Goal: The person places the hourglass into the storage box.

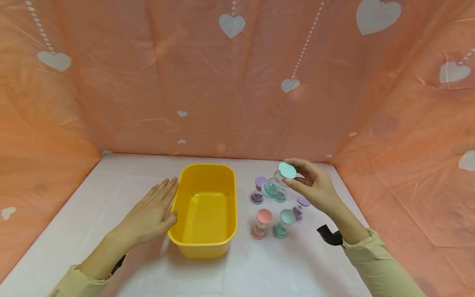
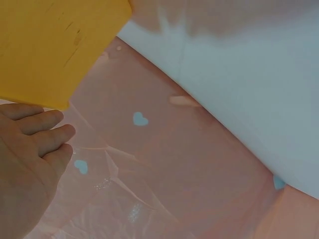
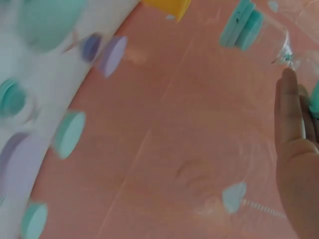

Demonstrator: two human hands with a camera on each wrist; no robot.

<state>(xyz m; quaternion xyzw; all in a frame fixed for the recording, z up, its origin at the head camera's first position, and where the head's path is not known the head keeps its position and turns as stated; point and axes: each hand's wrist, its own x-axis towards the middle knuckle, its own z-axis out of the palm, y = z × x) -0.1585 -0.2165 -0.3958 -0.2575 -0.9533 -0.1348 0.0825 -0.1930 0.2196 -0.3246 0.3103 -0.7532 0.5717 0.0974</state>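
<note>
My right hand pinches the teal-capped end of an hourglass between thumb and fingers, above the table's right half. That hourglass tilts, its other end pointing left; in the right wrist view its teal base and clear bulb show beyond the fingertips. Beneath and around it stand other small hourglasses: a purple one, another purple one, a pink one, a teal one and a partly hidden teal one. My left hand, fingers straight, lies along the left rim of a yellow bin.
The bin stands left of the hourglasses on a white-covered table. Orange sheeting with white hearts rises along the table's back and both sides. A black strap end sticks out from my right wrist.
</note>
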